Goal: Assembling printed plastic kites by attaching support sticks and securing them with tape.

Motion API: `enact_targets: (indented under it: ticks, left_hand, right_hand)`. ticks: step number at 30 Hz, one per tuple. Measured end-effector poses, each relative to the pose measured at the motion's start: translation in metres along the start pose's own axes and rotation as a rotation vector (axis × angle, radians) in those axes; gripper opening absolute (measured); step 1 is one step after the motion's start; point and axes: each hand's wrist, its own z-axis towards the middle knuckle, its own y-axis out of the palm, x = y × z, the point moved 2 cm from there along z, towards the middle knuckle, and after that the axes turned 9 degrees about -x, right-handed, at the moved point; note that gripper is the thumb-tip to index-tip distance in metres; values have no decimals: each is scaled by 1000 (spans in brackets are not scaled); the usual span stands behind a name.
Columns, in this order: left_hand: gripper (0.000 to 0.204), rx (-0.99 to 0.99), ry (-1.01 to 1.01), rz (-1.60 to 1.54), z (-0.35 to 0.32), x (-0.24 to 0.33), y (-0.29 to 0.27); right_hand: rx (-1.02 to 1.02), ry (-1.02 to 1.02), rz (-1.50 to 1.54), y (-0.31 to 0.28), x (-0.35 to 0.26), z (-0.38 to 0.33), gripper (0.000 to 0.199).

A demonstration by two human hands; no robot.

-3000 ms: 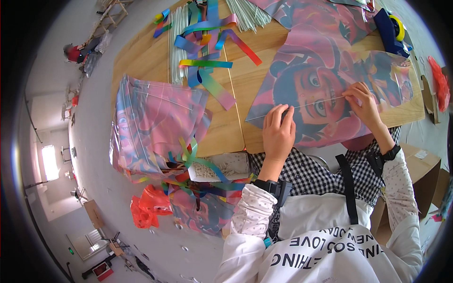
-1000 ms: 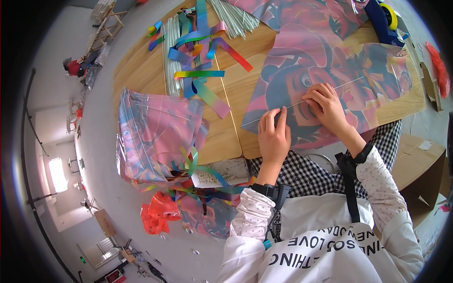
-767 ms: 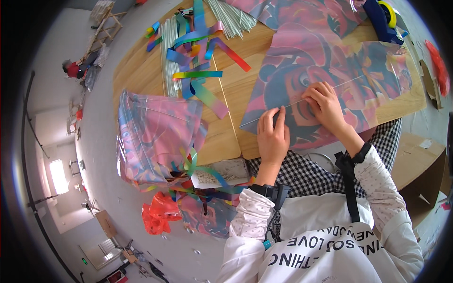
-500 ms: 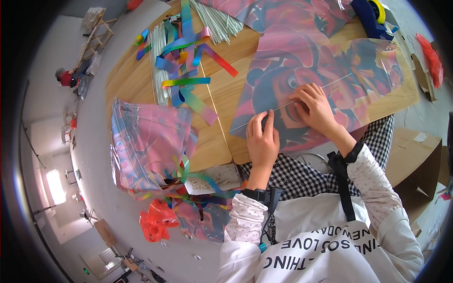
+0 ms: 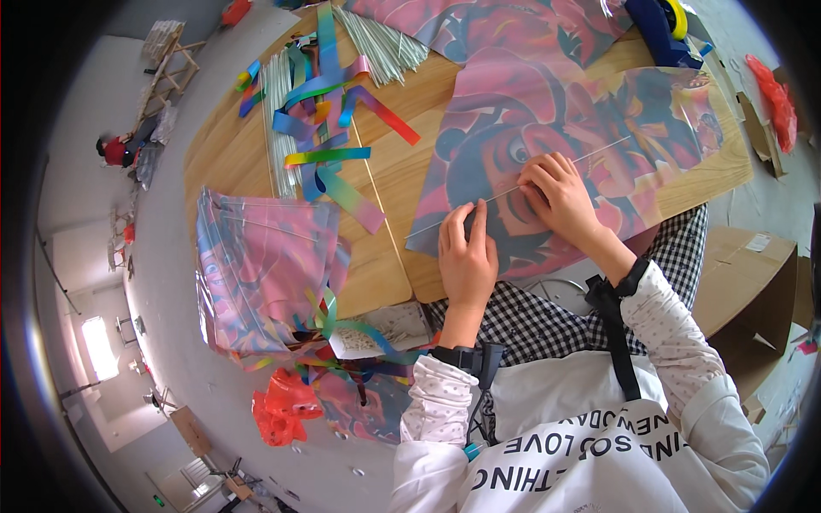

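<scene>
A thin white rod [image 5: 601, 149] lies slantwise across a glossy printed sheet [image 5: 492, 94] with a pink and blue cartoon picture, spread on the wooden table. My left hand [image 5: 468, 261] is at the rod's left part, thumb and forefinger apart with their tips against rod and sheet. Farther right along it, my right hand [image 5: 562, 201] has its fingers bent together over the rod. Its thumb is tucked close to the sheet, and the exact contact under the fingertips is hidden. Part of the sheet's near edge hangs toward my lap.
Rainbow ribbons [image 5: 329, 156] and bundles of white rods [image 5: 386, 47] lie on the table's far left. A stack of printed sheets [image 5: 265, 256] is at the left edge, near a white box of small pieces [image 5: 363, 339]. A blue tape dispenser [image 5: 658, 34] stands far right; a cardboard box [image 5: 740, 274] sits right.
The whole view has shifted slightly left. Both hands keep nearly the same places on the rod and sheet.
</scene>
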Motion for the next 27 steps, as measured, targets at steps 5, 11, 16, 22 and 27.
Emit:
enact_targets:
  ticks: [5, 11, 16, 22, 27]
  left_hand:
    - [40, -2, 1, 15, -1, -1, 2]
    - [39, 11, 6, 5, -1, -2, 4]
    - [39, 18, 9, -1, -2, -2, 2]
    - [37, 35, 19, -4, -2, -1, 3]
    - [36, 42, 27, -6, -3, -3, 4]
  right_hand:
    - [-7, 8, 14, -2, -1, 0, 14]
    - [-2, 8, 9, -4, -1, 0, 15]
    - [-14, 7, 27, -3, -1, 0, 16]
    - [-12, 7, 23, -4, 0, -1, 17]
    - [-21, 14, 31, -4, -1, -1, 17]
